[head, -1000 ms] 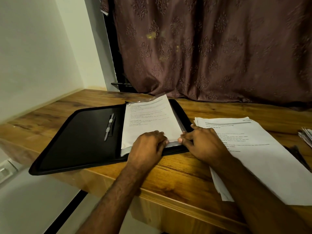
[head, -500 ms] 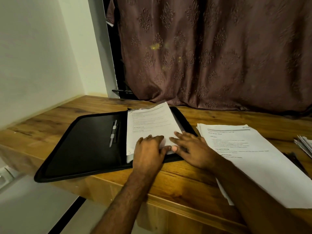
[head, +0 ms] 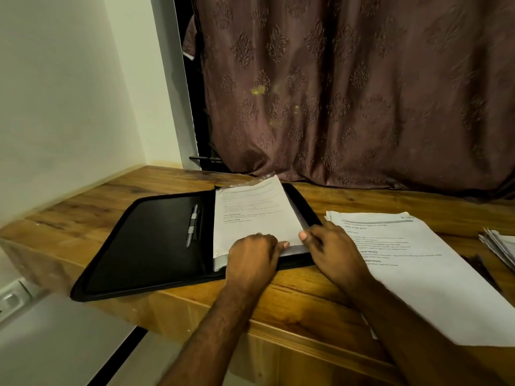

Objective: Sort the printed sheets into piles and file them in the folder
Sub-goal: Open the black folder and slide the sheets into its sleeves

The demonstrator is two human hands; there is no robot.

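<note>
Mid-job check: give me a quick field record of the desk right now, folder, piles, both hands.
folder: black, lying open on the wooden desk
filed sheets: stack on the folder's right half
left hand: fingers curled at the stack's near edge
right hand: at the stack's near right corner, thumb on the edge
loose pile: printed sheets right of the folder, under the right forearm
second pile: at the far right edge, partly cut off

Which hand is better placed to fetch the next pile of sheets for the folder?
The right hand, probably. It lies beside the loose pile on the table, while the left hand rests on the sheets in the folder.
</note>
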